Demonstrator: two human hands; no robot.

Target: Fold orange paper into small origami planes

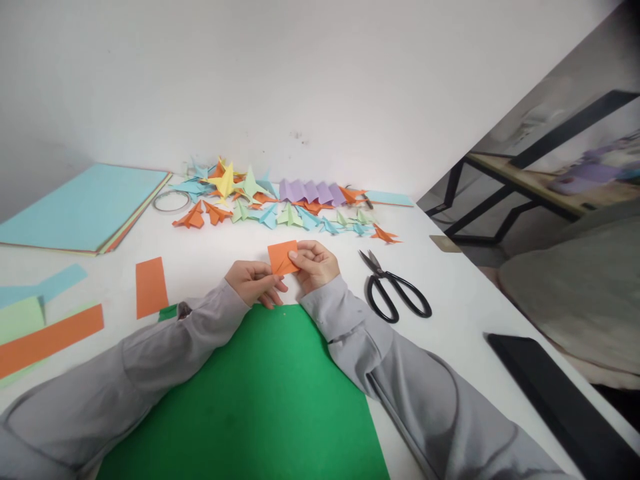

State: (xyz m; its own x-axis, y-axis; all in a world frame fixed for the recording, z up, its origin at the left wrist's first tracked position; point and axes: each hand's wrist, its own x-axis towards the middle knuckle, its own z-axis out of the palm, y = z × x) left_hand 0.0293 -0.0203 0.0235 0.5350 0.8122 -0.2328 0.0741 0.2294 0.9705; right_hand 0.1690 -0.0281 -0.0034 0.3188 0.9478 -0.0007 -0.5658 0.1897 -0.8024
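A small orange square of folded paper (281, 256) is held up between my two hands, with a slanting crease or flap edge near its lower part. My right hand (318, 265) pinches its right side, the thumb lying on the front face. At the lower left corner, my left hand (254, 281) grips the paper between thumb and fingers. Below both hands lies a large green sheet (270, 393) on the white table (450, 373). To the right of my right hand, black-handled scissors (387, 283) lie with blades slightly parted, pointing away.
Folded paper figures (250, 190) in several colours line the wall side, beside a purple pleated paper (313, 192) and a tape roll (171, 201). Stacked coloured sheets (90, 203) lie back left. Orange strips (150, 287) are at left; a black flat object (555, 400) lies right.
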